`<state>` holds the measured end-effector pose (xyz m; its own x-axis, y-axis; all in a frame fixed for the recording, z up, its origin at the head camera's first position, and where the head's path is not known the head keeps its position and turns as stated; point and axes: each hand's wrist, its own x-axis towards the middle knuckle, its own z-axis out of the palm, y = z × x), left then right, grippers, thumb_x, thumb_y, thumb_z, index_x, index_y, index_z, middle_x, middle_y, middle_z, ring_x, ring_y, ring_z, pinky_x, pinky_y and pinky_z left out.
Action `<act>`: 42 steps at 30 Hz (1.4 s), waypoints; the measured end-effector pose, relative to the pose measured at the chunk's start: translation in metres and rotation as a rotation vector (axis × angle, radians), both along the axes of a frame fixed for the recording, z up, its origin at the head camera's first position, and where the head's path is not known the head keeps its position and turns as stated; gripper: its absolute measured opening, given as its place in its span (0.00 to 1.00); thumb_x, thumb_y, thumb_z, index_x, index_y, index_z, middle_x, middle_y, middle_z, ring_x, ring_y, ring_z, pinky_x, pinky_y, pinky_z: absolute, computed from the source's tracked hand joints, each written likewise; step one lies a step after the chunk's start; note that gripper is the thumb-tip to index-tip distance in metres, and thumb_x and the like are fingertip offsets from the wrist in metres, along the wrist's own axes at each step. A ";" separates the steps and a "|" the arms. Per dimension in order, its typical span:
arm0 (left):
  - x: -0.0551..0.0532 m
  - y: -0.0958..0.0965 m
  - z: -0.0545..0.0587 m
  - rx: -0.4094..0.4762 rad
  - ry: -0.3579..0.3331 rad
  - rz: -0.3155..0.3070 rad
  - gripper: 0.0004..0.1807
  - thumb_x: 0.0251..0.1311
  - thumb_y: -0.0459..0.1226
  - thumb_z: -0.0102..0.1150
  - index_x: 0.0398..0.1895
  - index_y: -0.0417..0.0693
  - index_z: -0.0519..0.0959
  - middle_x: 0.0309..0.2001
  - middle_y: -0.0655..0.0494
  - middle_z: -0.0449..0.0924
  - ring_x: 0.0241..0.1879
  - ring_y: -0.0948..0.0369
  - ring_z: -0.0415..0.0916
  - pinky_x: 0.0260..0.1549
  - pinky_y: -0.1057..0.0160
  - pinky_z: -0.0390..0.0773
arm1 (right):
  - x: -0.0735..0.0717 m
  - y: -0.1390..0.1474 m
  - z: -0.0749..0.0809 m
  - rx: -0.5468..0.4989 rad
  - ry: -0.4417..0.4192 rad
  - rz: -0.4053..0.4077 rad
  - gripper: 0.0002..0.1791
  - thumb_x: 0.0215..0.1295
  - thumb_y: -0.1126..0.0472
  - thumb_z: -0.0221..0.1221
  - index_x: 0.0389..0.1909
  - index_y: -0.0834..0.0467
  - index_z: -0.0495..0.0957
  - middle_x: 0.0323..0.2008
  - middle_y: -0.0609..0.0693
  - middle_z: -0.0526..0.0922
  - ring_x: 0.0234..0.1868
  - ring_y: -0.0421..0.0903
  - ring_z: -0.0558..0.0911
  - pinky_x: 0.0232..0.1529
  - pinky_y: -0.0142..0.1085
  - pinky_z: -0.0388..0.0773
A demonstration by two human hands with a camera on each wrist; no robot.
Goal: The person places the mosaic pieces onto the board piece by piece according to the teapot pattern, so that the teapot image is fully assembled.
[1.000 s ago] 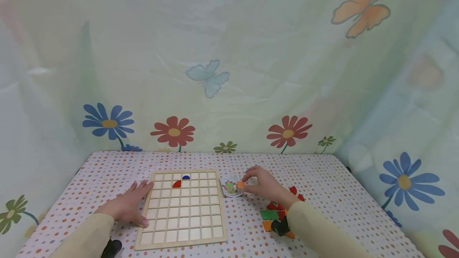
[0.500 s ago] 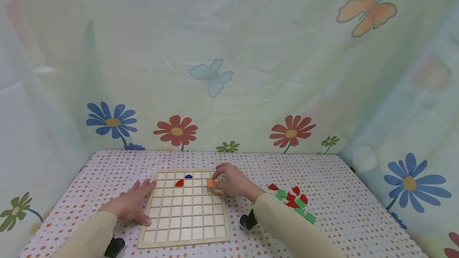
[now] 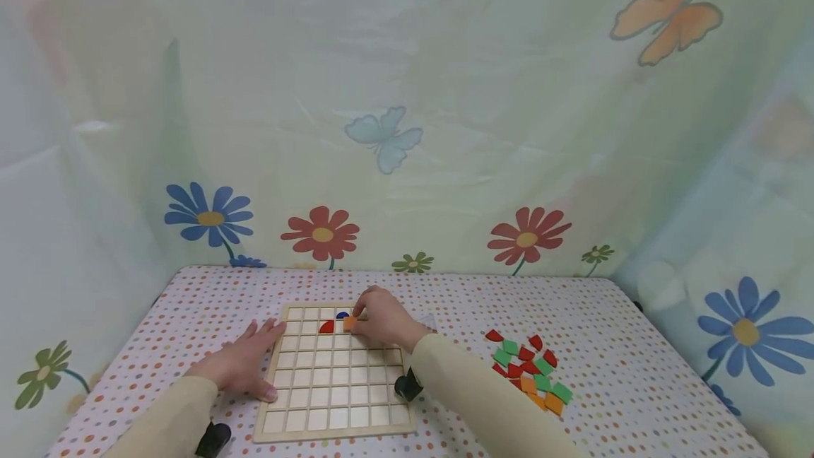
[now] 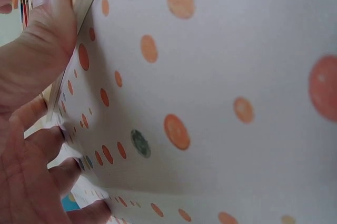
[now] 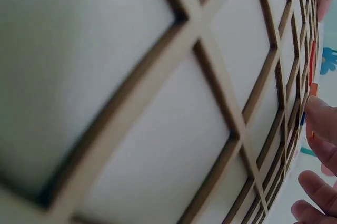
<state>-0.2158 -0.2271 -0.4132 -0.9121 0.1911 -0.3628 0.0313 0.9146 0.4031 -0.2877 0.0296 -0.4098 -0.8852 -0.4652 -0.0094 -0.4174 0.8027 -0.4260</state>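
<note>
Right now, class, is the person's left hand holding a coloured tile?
No, the left hand rests spread at the left edge of the wooden grid board, while the right hand pinches an orange tile.

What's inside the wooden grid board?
In the far rows of the wooden grid board: a red quarter-circle tile and a blue tile. The right hand pinches an orange square tile there; whether it's seated is unclear. Cells beneath that hand are hidden.
</note>
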 end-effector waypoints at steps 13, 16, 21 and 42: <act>0.001 0.002 0.003 0.033 0.002 -0.009 0.63 0.41 0.43 0.83 0.80 0.41 0.55 0.81 0.32 0.45 0.79 0.29 0.37 0.66 0.17 0.49 | -0.003 -0.010 -0.005 0.032 0.040 0.038 0.07 0.61 0.57 0.72 0.35 0.57 0.87 0.50 0.53 0.84 0.54 0.49 0.81 0.54 0.38 0.83; 0.002 0.003 0.003 0.035 0.002 -0.013 0.63 0.40 0.43 0.83 0.80 0.40 0.55 0.81 0.32 0.45 0.79 0.29 0.37 0.67 0.19 0.48 | -0.002 -0.010 -0.005 0.026 0.031 0.039 0.07 0.61 0.57 0.73 0.35 0.57 0.87 0.50 0.54 0.84 0.55 0.50 0.81 0.55 0.38 0.83; 0.002 0.003 0.004 0.024 0.002 -0.005 0.63 0.40 0.43 0.83 0.80 0.41 0.55 0.81 0.33 0.45 0.79 0.29 0.37 0.66 0.18 0.49 | -0.002 -0.011 -0.004 0.016 0.010 0.038 0.08 0.60 0.57 0.73 0.35 0.57 0.88 0.51 0.54 0.83 0.57 0.51 0.79 0.57 0.39 0.82; 0.002 0.002 0.002 0.040 0.013 -0.012 0.63 0.40 0.43 0.83 0.80 0.40 0.55 0.80 0.32 0.45 0.79 0.29 0.37 0.67 0.18 0.48 | -0.004 -0.012 -0.002 0.043 0.011 0.072 0.05 0.68 0.61 0.66 0.36 0.55 0.90 0.51 0.52 0.85 0.63 0.49 0.78 0.64 0.42 0.80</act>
<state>-0.2135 -0.2251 -0.4109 -0.9141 0.2157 -0.3433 0.0471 0.8975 0.4385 -0.2916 0.0173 -0.4116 -0.8498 -0.5267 -0.0215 -0.4788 0.7882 -0.3867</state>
